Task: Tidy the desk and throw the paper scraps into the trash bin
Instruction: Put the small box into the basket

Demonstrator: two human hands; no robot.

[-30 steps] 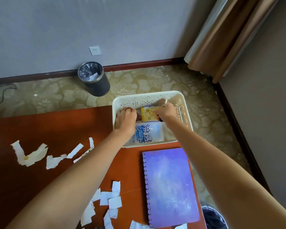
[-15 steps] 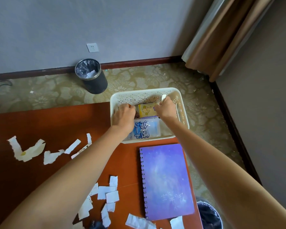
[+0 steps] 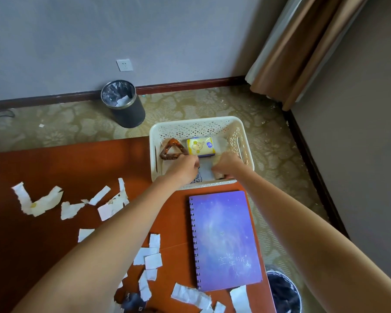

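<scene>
Reaching into white basket (image 3: 196, 129) with both hands. Left hand (image 3: 183, 170) and right hand (image 3: 228, 164) flank flat white packet (image 3: 205, 172). Fingers curl down at its edges, grip hidden: cannot tell if pinched. Brown hair claw (image 3: 173, 151) just beyond left fingers. Yellow tissue pack (image 3: 201, 146) just beyond both. Paper scraps (image 3: 112, 208) strewn on worktop (image 3: 77, 163), left of and nearer than left fingers. Trash bin (image 3: 122, 105) on floor, well beyond, leftward. Purple notebook (image 3: 226, 240) nearer than fingers.
</scene>
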